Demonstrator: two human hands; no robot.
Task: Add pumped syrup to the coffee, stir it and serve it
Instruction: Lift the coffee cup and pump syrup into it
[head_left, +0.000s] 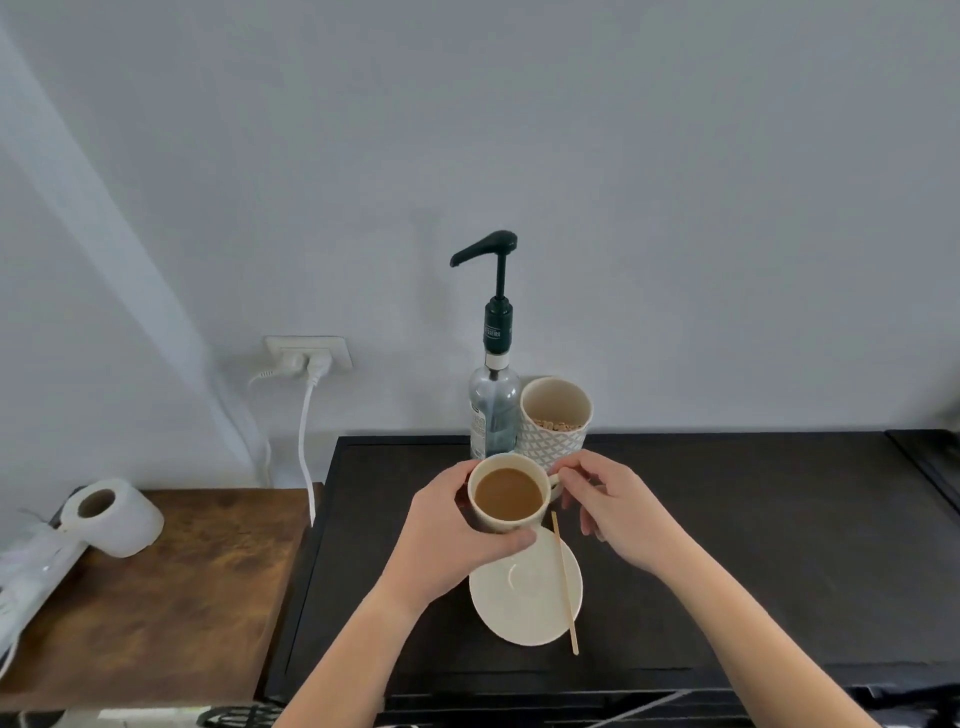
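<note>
A cream cup of light-brown coffee (508, 497) is held just beyond the far rim of a cream saucer (524, 597). My left hand (452, 535) wraps around the cup's left side. My right hand (618, 512) pinches the cup's handle on the right. A thin wooden stir stick (565, 582) lies across the saucer's right edge, its near end on the table. Behind the cup stands a clear syrup bottle (493, 410) with a dark green pump (485, 248) whose spout points left, high above the cup.
A patterned cup (555, 423) with brown bits stands right of the bottle. The black table (753, 545) meets the wall at the back. A lower wooden side table (171, 592) with a paper roll (117, 517) sits left; a wall socket (306, 354) has cables hanging.
</note>
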